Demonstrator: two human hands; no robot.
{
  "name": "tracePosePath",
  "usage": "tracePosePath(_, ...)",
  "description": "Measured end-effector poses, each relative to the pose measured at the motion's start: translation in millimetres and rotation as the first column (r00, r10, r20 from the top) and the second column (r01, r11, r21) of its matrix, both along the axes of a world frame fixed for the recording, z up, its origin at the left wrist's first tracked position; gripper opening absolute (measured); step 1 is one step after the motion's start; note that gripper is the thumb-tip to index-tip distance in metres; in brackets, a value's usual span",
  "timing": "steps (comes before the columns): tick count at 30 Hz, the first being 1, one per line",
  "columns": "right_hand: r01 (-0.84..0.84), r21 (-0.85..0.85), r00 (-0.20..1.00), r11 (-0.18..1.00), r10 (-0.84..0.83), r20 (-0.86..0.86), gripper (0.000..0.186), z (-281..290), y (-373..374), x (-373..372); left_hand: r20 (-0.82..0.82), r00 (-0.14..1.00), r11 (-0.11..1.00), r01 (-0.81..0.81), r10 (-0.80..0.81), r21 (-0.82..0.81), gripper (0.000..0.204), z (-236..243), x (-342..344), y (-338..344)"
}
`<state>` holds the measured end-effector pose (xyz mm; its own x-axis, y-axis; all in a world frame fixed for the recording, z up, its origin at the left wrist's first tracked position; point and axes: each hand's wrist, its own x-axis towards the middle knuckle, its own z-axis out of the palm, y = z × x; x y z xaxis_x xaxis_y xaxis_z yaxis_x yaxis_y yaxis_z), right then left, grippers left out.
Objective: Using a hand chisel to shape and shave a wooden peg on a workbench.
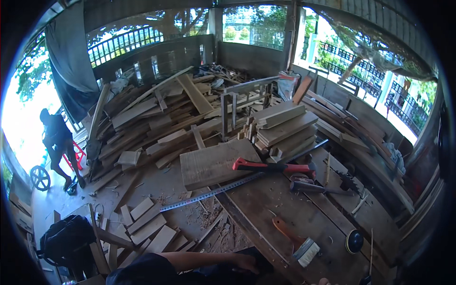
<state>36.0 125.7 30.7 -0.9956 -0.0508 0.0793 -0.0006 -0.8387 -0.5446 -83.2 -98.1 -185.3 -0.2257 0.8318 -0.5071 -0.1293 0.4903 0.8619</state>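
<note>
My left hand (244, 262) reaches in from the bottom over dark cloth beside a wooden bench (259, 235), its fingers hidden in shadow. At the bottom edge, only small fingertips of my right hand (322, 281) seem to show. Near them lie a paintbrush (306, 251) with an orange handle and a round black object (354, 241). Farther up the bench are a red-and-black tool (247, 164), a dark-handled tool (304, 186), an extended tape measure (209, 194) and a wide board (213, 166).
Stacked planks (287, 126) stand behind the bench. A large lumber pile (156, 114) fills the back. Short offcuts (152, 232) lie at lower left, beside a black bag (66, 240). At far left a person (54, 137) stands by a red stand (76, 156) and a wheel (40, 178).
</note>
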Motion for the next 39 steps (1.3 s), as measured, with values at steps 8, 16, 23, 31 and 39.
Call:
tracePosePath(8,-0.798,-0.174,0.592,0.578,0.693,-0.412,0.088,52.0,-46.9,-44.2,0.103,0.994,0.998,-0.015,0.021,-0.061,0.051,7.6,-2.0,-2.0)
tracePosePath(16,-0.912,-0.358,0.400,0.199,0.620,-0.675,0.101,92.3,-90.4,-51.0,0.124,0.989,0.995,-0.067,0.076,-0.074,0.044,12.5,-2.0,0.4)
tracePosePath(23,-0.858,-0.382,0.513,0.342,0.550,-0.659,0.095,80.7,-86.4,-46.9,0.169,0.982,0.994,-0.075,0.087,-0.076,0.042,9.8,-0.2,-0.8)
tracePosePath(31,-0.849,-0.445,0.516,0.283,0.626,-0.585,0.087,84.5,-86.6,-43.6,0.180,0.979,0.993,-0.088,0.100,-0.072,0.048,18.4,-0.9,-1.8)
tracePosePath(39,-0.870,-0.432,0.456,0.237,0.721,-0.522,0.078,87.5,-82.8,-43.9,0.214,0.973,0.994,-0.065,0.082,-0.082,0.044,18.6,-3.8,-0.1)
